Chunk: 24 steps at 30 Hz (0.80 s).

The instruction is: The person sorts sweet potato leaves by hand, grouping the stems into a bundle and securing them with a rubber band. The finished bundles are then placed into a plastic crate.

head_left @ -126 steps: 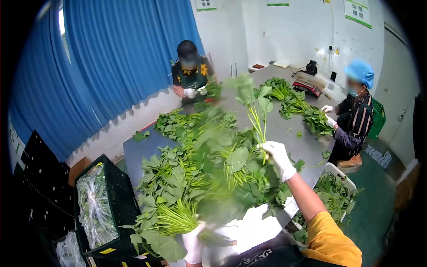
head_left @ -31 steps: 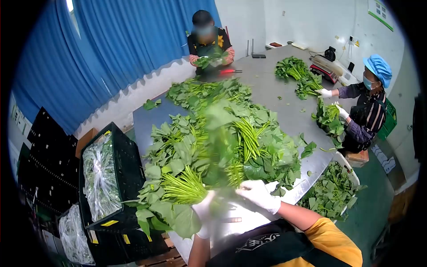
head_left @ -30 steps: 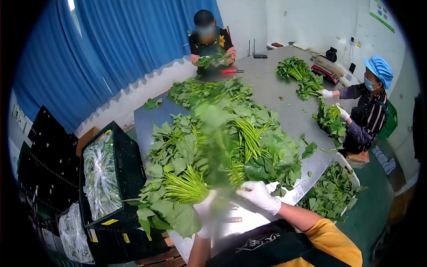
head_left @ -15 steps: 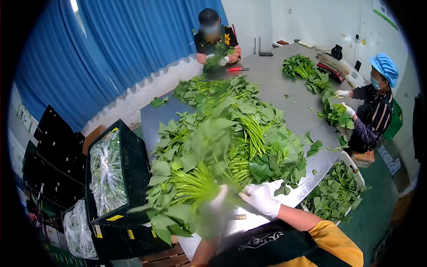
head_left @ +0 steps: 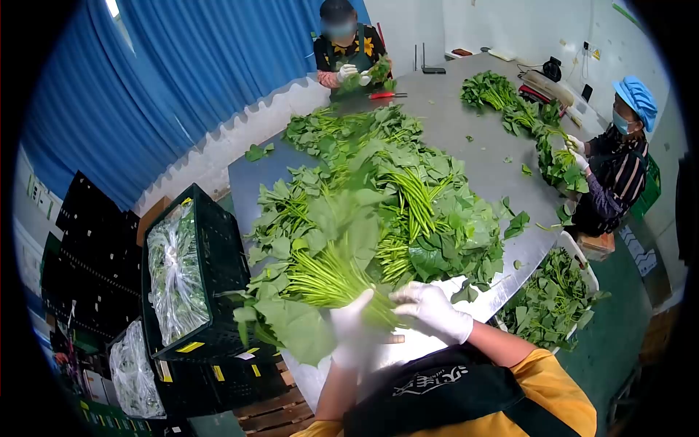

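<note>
My gloved left hand (head_left: 351,328) is closed around a bunch of leafy green stems (head_left: 331,280), whose leaves spread up and to the left. My gloved right hand (head_left: 435,312) is at the cut ends of this bunch, its fingers closed on the stem ends. Beyond my hands, a large heap of leafy greens (head_left: 444,193) lies on the metal table (head_left: 466,153). A tool with a brown handle (head_left: 394,339) shows partly behind the bunch, near my left hand.
Dark crates (head_left: 226,266) with bagged greens (head_left: 175,269) stand at the left. A white basket of greens (head_left: 550,298) is beside the table at the right. One co-worker (head_left: 349,51) stands across the table, another (head_left: 619,160) at the right. A red-handled tool (head_left: 386,95) lies at the far edge.
My right hand has come against the stem ends, and my left hand has risen slightly with the bunch. The right co-worker's hands have moved, and the view has shifted slightly.
</note>
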{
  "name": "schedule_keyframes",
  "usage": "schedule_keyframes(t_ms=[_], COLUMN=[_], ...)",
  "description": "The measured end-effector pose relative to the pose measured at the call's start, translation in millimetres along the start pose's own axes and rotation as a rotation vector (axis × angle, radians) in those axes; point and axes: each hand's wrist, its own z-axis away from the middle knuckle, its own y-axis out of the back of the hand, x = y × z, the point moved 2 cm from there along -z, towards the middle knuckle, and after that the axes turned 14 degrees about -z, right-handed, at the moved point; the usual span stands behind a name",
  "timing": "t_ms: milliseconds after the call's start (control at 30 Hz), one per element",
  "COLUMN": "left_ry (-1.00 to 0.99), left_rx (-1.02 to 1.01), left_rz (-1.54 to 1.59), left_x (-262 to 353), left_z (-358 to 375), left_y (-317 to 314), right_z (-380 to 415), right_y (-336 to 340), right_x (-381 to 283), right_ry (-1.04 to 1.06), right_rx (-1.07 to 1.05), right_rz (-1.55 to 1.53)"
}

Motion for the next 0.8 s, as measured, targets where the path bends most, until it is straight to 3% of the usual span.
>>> schedule_keyframes(t_ms=[33, 100, 133, 167, 233, 267, 333, 367, 433, 500, 567, 600, 667, 733, 767, 800], left_ry=[0.003, 0.405, 0.511, 0.489, 0.296, 0.251, 0.189, 0.176, 0.168, 0.210, 0.288, 0.282, 0.228, 0.204, 0.197, 0.196], left_rx=[-0.003, -0.108, -0.074, -0.087, -0.124, -0.125, -0.116, -0.105, -0.062, 0.004, 0.031, 0.072, 0.097, 0.083, 0.050, 0.033], left_rz=[0.000, -0.161, 0.093, 0.130, 0.109, 0.110, 0.111, 0.122, 0.191, 0.308, 0.369, 0.362, 0.302, 0.284, 0.259, 0.241], left_x=[27.3, 74.6, 72.1, 60.7, 31.3, 22.6, 21.0, 23.9, 33.3, 46.5, 52.6, 50.8, 38.4, 39.4, 39.0, 34.9], left_z=[7.3, 24.4, 27.7, 27.2, 19.9, 18.2, 15.8, 15.4, 13.6, 10.7, 7.9, 5.5, 2.0, 5.8, 9.6, 12.4], left_y=[-6.1, -20.5, -26.7, -31.9, -37.6, -38.2, -37.3, -36.3, -35.5, -31.5, -24.8, -20.0, -6.9, -6.6, -7.5, -9.8], right_z=[-8.2, -22.4, -27.9, -31.6, -27.8, -24.2, -15.3, -2.1, 21.9, 78.1, 131.3, 145.5, 204.2, 273.8, 273.5, 263.9], right_y=[4.7, 5.3, 3.0, -0.1, -8.2, -10.3, -1.0, 15.4, 49.3, 53.4, 84.7, 105.7, 136.2, 149.1, 147.4, 145.7], right_x=[-5.2, -8.0, -13.9, -24.6, -2.3, 7.2, 16.2, 6.7, -29.5, 9.0, 34.5, 17.8, 52.5, 114.9, 116.0, 105.7], right_ry=[-0.429, -0.586, -0.535, -0.574, -0.552, -0.550, -0.302, -0.017, 0.090, -0.379, -0.331, -0.530, -0.770, -1.240, -1.230, -1.074], right_rx=[0.026, 0.033, 0.032, 0.171, 0.250, 0.257, 0.467, 0.390, 0.168, 0.399, 0.549, 0.662, 0.597, 0.118, 0.112, 0.284], right_rz=[-0.606, -1.014, -1.041, -0.989, -1.163, -1.162, -1.209, -0.836, -0.371, -1.393, -1.291, -1.153, -0.698, 1.054, 1.053, 0.913])
